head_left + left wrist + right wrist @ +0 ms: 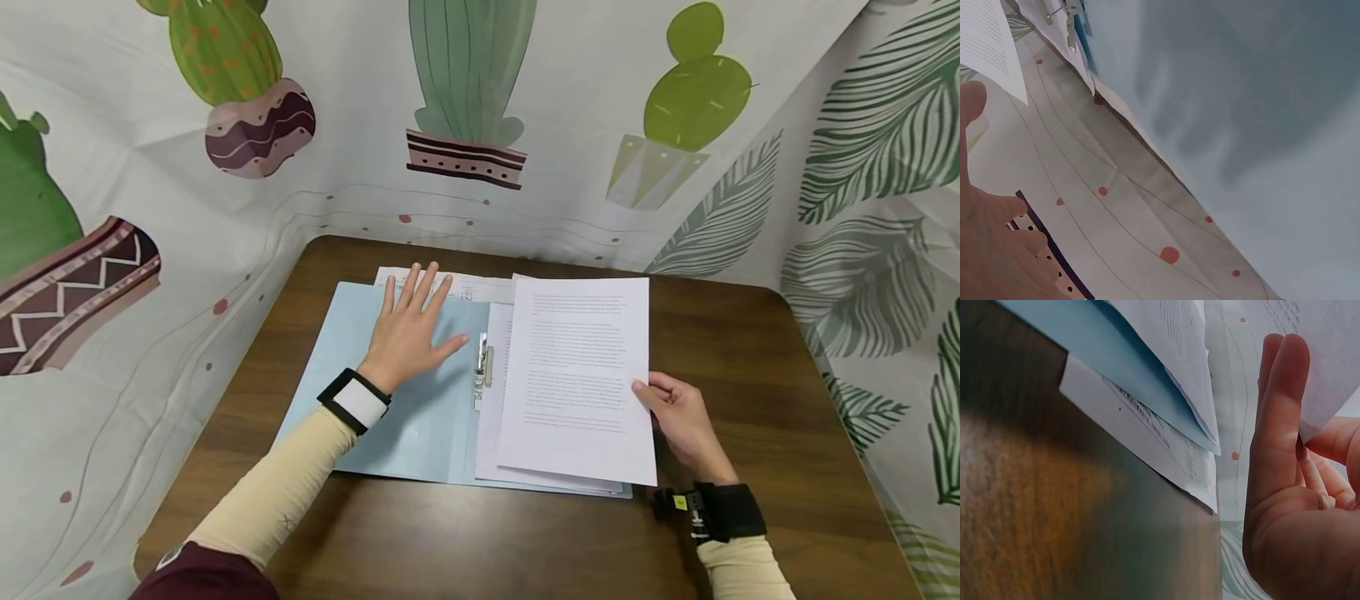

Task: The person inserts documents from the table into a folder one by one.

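Observation:
A light blue folder (405, 442) lies spread open on the table, with a metal clip (483, 367) along its inner fold. My left hand (408, 337) is over the left cover, fingers straight and spread, holding nothing; its shadow falls on the blue surface (1210, 112). At the right, my right hand (686, 417) pinches the right edge of a printed sheet (577, 375) between thumb and fingers. This sheet is raised and overlaps other papers (489, 442) in the folder. In the right wrist view, the sheet's corner (1329, 394) sits between the thumb and fingers.
Another printed paper (480, 287) sticks out from beneath the folder's far edge. The brown wooden table (420, 550) extends around the folder. A cloth with cactus and leaf patterns (360, 108) hangs behind the table and along its sides.

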`<action>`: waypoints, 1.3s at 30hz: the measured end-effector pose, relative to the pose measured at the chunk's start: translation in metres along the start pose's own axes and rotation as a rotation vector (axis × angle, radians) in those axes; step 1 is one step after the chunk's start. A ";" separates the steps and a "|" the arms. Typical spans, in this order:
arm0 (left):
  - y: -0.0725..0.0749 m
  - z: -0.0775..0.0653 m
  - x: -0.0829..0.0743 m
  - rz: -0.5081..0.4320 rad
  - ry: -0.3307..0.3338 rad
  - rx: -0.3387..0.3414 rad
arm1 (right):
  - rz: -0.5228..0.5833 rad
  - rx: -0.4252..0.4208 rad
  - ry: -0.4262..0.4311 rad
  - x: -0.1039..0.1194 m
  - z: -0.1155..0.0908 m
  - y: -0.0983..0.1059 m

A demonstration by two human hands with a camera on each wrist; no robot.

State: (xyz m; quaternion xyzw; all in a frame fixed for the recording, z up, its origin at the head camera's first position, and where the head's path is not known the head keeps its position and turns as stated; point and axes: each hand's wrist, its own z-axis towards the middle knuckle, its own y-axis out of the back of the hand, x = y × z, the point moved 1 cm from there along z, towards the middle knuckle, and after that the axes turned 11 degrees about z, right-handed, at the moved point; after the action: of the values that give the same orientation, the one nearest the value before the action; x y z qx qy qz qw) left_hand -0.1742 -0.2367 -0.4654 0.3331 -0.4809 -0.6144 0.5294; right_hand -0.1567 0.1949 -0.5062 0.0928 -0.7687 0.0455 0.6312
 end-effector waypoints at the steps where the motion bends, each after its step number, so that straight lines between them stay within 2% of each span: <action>1: -0.001 -0.002 0.000 -0.006 0.002 0.004 | -0.003 0.000 -0.002 0.000 0.000 0.000; 9: -0.006 -0.011 0.000 -0.035 0.013 0.032 | 0.004 0.008 -0.058 0.003 0.001 -0.006; 14: -0.007 -0.013 0.001 -0.030 0.020 0.043 | -0.028 0.011 -0.078 0.004 0.003 -0.012; 22: -0.009 -0.016 0.002 -0.064 0.026 0.018 | -0.080 0.026 -0.080 0.002 0.007 -0.023; 39: -0.012 -0.018 0.003 -0.088 0.032 0.003 | -0.083 0.030 -0.099 -0.003 0.008 -0.036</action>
State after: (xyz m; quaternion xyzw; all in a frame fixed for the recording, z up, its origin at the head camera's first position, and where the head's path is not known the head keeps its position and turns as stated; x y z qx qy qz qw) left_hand -0.1621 -0.2442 -0.4826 0.3647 -0.4580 -0.6310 0.5090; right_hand -0.1567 0.1581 -0.5125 0.1361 -0.7936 0.0260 0.5924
